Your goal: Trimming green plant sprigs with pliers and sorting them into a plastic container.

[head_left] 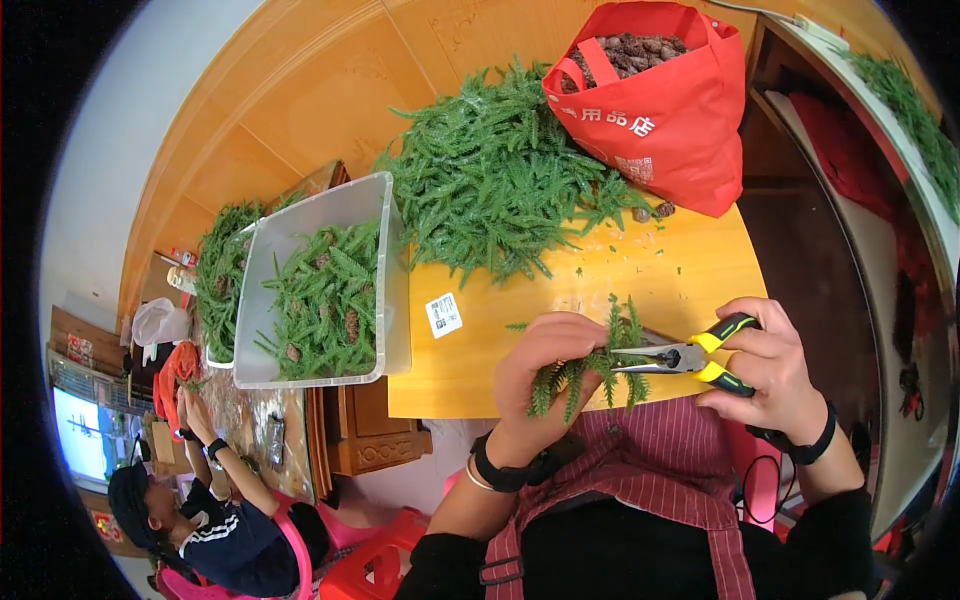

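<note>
My left hand (548,378) is closed around a small bunch of green artificial pine sprigs (575,382) above the table's near edge. In my right hand (768,362) is a pair of needle-nose pliers (690,358) with black and yellow handles. The plier jaws point left and reach in among the sprigs beside my left fingers. Their tips are partly lost in the greenery, so I cannot tell what they grip. A large heap of green pine sprigs (490,170) lies farther back on the yellow table (600,275).
A red bag (670,140) of pine cones stands at the back right, with loose cones (655,211) beside it. At left is a clear plastic bin (393,290) holding sprigs with cones. A white label (443,315) lies on the table. Another person (225,510) sits at far left, hands raised.
</note>
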`<state>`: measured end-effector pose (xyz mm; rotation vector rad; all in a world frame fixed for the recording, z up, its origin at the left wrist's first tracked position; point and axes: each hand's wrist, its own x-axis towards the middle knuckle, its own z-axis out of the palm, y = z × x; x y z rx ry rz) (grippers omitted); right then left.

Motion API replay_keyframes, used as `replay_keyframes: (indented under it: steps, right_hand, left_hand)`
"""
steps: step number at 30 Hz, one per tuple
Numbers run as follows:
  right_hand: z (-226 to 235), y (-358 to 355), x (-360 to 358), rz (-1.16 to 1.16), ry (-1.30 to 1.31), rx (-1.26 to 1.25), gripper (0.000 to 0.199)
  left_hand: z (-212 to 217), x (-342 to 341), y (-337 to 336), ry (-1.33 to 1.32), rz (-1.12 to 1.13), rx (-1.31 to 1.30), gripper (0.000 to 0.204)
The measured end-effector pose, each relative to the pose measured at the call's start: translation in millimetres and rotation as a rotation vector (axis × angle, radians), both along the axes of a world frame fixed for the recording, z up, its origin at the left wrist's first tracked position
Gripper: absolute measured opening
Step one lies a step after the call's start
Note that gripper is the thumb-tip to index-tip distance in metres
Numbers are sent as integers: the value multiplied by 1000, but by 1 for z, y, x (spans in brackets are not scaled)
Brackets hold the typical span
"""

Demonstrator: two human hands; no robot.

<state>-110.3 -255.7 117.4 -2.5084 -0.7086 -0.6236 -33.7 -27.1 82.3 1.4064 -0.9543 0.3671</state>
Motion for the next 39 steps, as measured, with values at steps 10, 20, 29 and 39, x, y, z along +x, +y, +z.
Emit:
replay_keyframes:
  steps: [10, 20, 29, 39]
  right_hand:
    - [-2, 1, -1, 0, 3, 10, 38]
    - [-1, 1, -1, 1, -14, -8, 39]
    - [1, 2, -1, -11, -62, -27, 38]
    - [2, 2, 0, 4, -58, -31, 34]
  left_hand:
    - [0, -1, 0, 14, 11, 1, 23]
    - [1, -2, -1, 33, 5, 2, 24]
    - [-2, -3, -1, 73, -20, -16, 23]
    - [-1, -2, -1, 111, -49, -24, 23]
